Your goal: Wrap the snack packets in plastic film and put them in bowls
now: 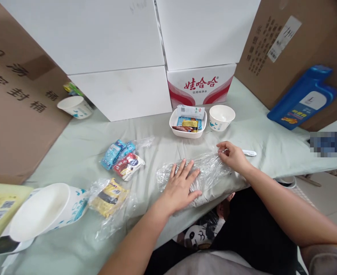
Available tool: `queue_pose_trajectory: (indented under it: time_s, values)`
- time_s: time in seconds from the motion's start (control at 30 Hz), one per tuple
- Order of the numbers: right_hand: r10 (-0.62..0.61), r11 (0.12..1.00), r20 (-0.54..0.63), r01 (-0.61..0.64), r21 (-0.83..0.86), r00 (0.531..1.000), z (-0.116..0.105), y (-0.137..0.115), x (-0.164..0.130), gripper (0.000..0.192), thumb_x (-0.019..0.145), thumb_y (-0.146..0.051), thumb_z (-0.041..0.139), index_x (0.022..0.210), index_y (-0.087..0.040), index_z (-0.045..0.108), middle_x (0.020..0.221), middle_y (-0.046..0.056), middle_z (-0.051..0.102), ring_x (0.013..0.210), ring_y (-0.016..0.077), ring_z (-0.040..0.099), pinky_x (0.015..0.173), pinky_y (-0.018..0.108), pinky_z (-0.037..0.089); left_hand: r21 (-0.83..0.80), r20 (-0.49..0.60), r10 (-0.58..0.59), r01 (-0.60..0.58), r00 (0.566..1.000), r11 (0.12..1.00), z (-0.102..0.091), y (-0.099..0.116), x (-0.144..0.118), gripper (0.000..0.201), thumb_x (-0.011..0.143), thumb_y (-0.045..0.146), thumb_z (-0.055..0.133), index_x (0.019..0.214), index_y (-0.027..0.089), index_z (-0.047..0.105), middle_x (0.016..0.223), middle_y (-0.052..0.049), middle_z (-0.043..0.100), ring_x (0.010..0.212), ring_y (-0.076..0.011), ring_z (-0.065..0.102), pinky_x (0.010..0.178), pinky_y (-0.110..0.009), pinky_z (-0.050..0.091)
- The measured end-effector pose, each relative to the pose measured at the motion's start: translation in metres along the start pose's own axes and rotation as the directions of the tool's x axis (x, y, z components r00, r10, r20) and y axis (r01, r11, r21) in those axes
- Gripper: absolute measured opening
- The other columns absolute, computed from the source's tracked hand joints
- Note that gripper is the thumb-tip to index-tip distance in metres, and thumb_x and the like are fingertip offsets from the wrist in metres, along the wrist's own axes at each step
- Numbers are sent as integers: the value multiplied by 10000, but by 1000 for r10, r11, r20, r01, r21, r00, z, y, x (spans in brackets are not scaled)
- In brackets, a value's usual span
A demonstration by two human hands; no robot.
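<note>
My left hand lies flat, fingers spread, on a clear plastic bag spread over the pale green cloth at the table's near edge. At the bag's right end my right hand pinches the plastic between its fingers. A white pen-like object lies just right of that hand. Left of the bag lie blue and red snack packets and a yellow packet in clear wrap.
A white tray of sachets and a paper bowl sit behind the bag. Stacked paper bowls lie at near left, a paper cup at far left. White and brown cartons wall the back. A blue jug leans at right.
</note>
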State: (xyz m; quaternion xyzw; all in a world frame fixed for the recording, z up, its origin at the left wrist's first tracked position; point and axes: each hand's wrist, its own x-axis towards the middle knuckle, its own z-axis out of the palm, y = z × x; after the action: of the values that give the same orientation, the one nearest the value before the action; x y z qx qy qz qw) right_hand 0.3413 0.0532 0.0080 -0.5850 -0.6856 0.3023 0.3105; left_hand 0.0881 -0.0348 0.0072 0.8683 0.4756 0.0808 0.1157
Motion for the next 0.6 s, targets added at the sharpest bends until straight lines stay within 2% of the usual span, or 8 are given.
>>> queue_pose_trajectory:
  time_s: [0.1, 0.2, 0.33, 0.4, 0.5, 0.6]
  values:
    - [8, 991, 7, -9, 133, 1000, -1, 2, 2, 377, 762, -364, 643, 1096, -209, 560, 905, 37, 665, 733, 165, 633, 719, 329, 523, -1, 20, -5, 5, 1000, 1000, -3, 1, 0, 645, 851, 483, 606, 1426, 257, 420, 1599, -98, 216, 1479, -352, 111, 1169, -618, 120]
    - [13, 981, -18, -10, 194, 1000, 3, 1, 4, 381, 770, -441, 647, 1061, -205, 578, 841, 34, 655, 745, 177, 627, 729, 344, 525, -4, 33, -16, 16, 999, 1000, -4, 3, 0, 648, 842, 481, 617, 1421, 259, 431, 1600, -93, 214, 1479, -365, 96, 1164, -632, 114]
    - [-38, 975, -107, 60, 216, 994, 12, 1, 8, 275, 785, -367, 608, 1004, -202, 594, 854, 48, 674, 770, 183, 629, 762, 357, 522, -10, 59, -25, 26, 998, 1000, -5, 3, 1, 666, 830, 486, 630, 1429, 280, 423, 1598, -71, 229, 1477, -385, 61, 1158, -649, 98]
    - [-38, 983, -90, 53, 174, 995, 13, 3, 12, 236, 778, -315, 595, 983, -198, 596, 851, 50, 681, 775, 187, 636, 774, 363, 523, -16, 70, -27, 29, 997, 999, -6, 3, 0, 670, 825, 492, 634, 1429, 292, 424, 1595, -62, 242, 1477, -389, 53, 1157, -653, 87]
    - [-46, 999, -81, 45, -7, 996, 6, 4, 15, 186, 784, -255, 564, 953, -194, 610, 826, 53, 676, 753, 199, 632, 780, 387, 522, -20, 90, -33, 35, 995, 999, -9, 1, -1, 668, 826, 497, 630, 1428, 290, 426, 1593, -75, 244, 1477, -388, 54, 1155, -652, 81]
    - [-212, 964, -176, 176, -202, 961, -5, -4, 10, 184, 839, -253, 526, 967, -180, 635, 943, 112, 667, 889, 249, 625, 863, 432, 495, -10, 118, -48, 50, 992, 999, -11, -1, -3, 691, 830, 507, 620, 1444, 275, 403, 1598, -96, 221, 1480, -377, 60, 1158, -640, 83]
